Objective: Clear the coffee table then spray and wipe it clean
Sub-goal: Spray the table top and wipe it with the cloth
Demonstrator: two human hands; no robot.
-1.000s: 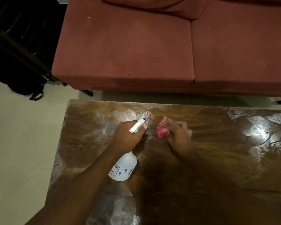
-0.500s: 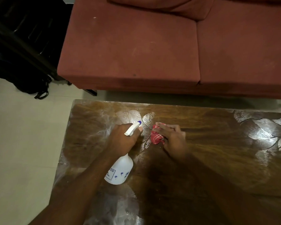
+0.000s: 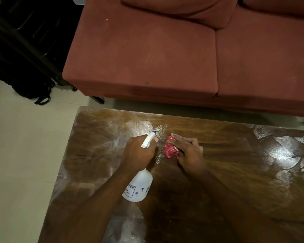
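Gripping the white spray bottle [image 3: 138,187] by its neck, your left hand [image 3: 139,152] sits at centre frame, fingers wrapped around the trigger head. The white nozzle with its blue tip [image 3: 148,139] projects above the knuckles and points toward the upper right of the frame. The bottle body hangs below the hand, tilted, with its base toward the lower centre; a printed label and small blue marks show on its side.

Your right hand [image 3: 188,152] lies just to the right of the left hand, closed on a crumpled red cloth [image 3: 171,149] and pressing it against the surface. The cloth sits between the two hands, just beside the nozzle.

Both hands work over the wooden coffee table [image 3: 235,172], which fills the lower half of the frame. Its glossy top carries whitish wet streaks at the left edge, patterned droplets directly above the nozzle, and shiny patches at the right edge.

A red sofa [image 3: 147,50] occupies the upper centre and upper right, standing apart from the far edge of the table. A black bag [image 3: 32,92] rests on the pale tiled floor [image 3: 21,146] at the upper left.
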